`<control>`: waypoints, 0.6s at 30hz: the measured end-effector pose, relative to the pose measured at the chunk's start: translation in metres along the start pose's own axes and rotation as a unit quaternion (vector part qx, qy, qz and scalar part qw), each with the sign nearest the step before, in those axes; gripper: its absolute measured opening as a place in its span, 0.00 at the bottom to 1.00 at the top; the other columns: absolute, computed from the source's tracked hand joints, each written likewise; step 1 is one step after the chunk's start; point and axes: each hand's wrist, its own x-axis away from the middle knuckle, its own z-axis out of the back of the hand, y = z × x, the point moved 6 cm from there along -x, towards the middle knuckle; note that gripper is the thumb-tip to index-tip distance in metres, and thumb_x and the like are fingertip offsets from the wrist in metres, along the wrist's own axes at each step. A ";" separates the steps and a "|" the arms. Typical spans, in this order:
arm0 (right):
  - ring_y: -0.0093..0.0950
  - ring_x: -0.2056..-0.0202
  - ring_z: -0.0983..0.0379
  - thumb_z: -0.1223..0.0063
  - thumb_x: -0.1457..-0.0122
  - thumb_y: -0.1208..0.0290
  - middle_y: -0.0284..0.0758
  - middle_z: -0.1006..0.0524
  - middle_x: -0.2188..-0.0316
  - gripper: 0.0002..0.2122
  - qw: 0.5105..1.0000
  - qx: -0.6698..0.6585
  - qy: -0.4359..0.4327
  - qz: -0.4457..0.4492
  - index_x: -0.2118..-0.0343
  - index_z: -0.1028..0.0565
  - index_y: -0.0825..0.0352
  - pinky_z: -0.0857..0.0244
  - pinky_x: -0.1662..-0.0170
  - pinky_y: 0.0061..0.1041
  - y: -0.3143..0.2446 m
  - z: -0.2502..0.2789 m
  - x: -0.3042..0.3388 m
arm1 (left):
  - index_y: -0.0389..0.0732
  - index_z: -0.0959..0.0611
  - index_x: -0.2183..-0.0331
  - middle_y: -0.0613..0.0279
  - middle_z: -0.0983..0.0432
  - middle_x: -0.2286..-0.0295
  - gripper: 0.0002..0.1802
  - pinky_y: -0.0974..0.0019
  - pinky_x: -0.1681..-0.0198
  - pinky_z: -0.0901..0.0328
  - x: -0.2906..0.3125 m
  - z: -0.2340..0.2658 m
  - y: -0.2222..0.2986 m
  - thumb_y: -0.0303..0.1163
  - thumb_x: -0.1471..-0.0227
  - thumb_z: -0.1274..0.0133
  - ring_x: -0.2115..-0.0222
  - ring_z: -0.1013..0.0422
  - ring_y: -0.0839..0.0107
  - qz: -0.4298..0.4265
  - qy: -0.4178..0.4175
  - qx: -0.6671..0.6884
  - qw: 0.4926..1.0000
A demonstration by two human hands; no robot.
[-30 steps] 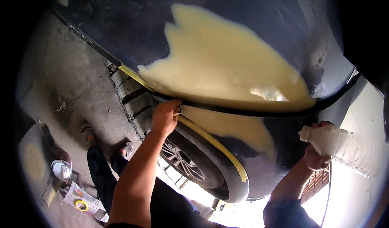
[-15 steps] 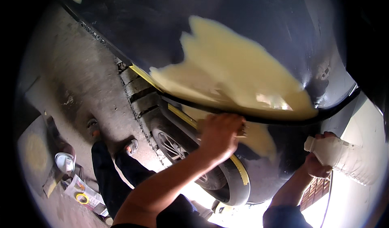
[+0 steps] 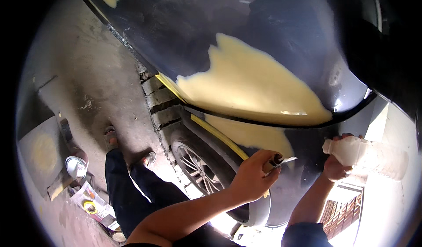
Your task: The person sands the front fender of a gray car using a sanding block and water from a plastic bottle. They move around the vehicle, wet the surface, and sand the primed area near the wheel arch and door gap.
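My left hand (image 3: 254, 176) is closed around a small curled piece, dark with a pale edge, that looks like folded sandpaper (image 3: 273, 160). It is in front of the lower car panel, over the wheel arch; whether it touches the panel I cannot tell. A tan filler patch (image 3: 250, 78) spreads across the dark car panel (image 3: 176, 27), and a smaller filler patch (image 3: 259, 135) lies below the black edge. Farther right, my right hand (image 3: 338, 165) grips a translucent plastic bottle (image 3: 373, 157) by its neck end, tilted nearly sideways with its neck toward the car.
Yellow tape (image 3: 220, 136) runs along the wheel arch above the tyre and wheel (image 3: 200, 165). On the floor at lower left are a tin (image 3: 76, 168), a tape roll (image 3: 90, 207) on a printed sheet, and a filler-marked panel (image 3: 39, 152). My feet (image 3: 149, 159) stand beside broken floor edging.
My left hand has moved right and down from the black panel edge and turned, showing the end of the curled piece. The bottle stays in my right hand. The whole view has shifted slightly.
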 end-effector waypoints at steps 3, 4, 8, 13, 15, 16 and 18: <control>0.40 0.57 0.27 0.39 0.53 0.42 0.47 0.31 0.53 0.50 1.000 0.005 -0.001 0.029 0.38 0.51 0.74 0.36 0.48 0.41 -0.018 -0.038 -0.008 | 0.36 0.25 0.56 0.57 0.23 0.65 0.17 0.69 0.60 0.33 0.013 -0.010 -0.004 0.32 0.47 0.43 0.65 0.27 0.72 0.006 0.033 0.023 0.999; 0.40 0.55 0.28 0.39 0.53 0.42 0.46 0.31 0.52 0.50 0.999 0.003 0.006 0.033 0.38 0.51 0.74 0.37 0.47 0.42 -0.022 -0.037 -0.008 | 0.36 0.25 0.56 0.58 0.23 0.66 0.17 0.70 0.61 0.34 0.017 -0.017 -0.007 0.32 0.47 0.43 0.66 0.28 0.74 0.033 0.023 0.034 0.999; 0.39 0.51 0.32 0.40 0.51 0.42 0.44 0.32 0.51 0.43 0.994 0.091 0.065 0.005 0.42 0.41 0.72 0.42 0.44 0.38 -0.024 -0.018 0.016 | 0.36 0.25 0.57 0.61 0.24 0.69 0.17 0.72 0.62 0.34 0.023 -0.044 -0.009 0.31 0.48 0.42 0.69 0.30 0.79 0.082 0.007 0.072 0.994; 0.32 0.63 0.25 0.39 0.46 0.51 0.44 0.27 0.57 0.36 0.982 0.001 0.001 -0.189 0.45 0.38 0.74 0.31 0.58 0.31 -0.034 -0.022 0.062 | 0.37 0.26 0.58 0.64 0.24 0.70 0.17 0.72 0.64 0.34 0.028 -0.078 0.003 0.31 0.49 0.40 0.69 0.30 0.80 -0.006 0.037 0.079 0.996; 0.33 0.60 0.26 0.39 0.44 0.61 0.44 0.27 0.55 0.31 0.984 -0.019 -0.029 -0.176 0.44 0.39 0.75 0.32 0.55 0.31 -0.042 -0.020 0.074 | 0.37 0.26 0.59 0.64 0.25 0.69 0.17 0.71 0.64 0.34 0.033 -0.091 0.026 0.31 0.49 0.40 0.69 0.31 0.80 -0.028 0.054 0.024 0.998; 0.34 0.58 0.27 0.39 0.44 0.61 0.44 0.27 0.54 0.31 0.989 -0.039 -0.010 -0.146 0.44 0.39 0.74 0.33 0.53 0.32 -0.045 -0.013 0.074 | 0.37 0.26 0.59 0.64 0.25 0.70 0.17 0.71 0.65 0.34 0.032 -0.101 0.031 0.31 0.49 0.40 0.69 0.31 0.80 -0.065 0.058 0.014 0.996; 0.35 0.54 0.28 0.38 0.45 0.62 0.45 0.28 0.53 0.32 0.993 -0.076 0.026 -0.091 0.43 0.39 0.74 0.36 0.48 0.34 -0.045 -0.004 0.080 | 0.37 0.26 0.59 0.65 0.25 0.71 0.18 0.72 0.65 0.34 0.033 -0.118 0.037 0.30 0.50 0.39 0.70 0.31 0.80 -0.132 0.067 -0.003 0.989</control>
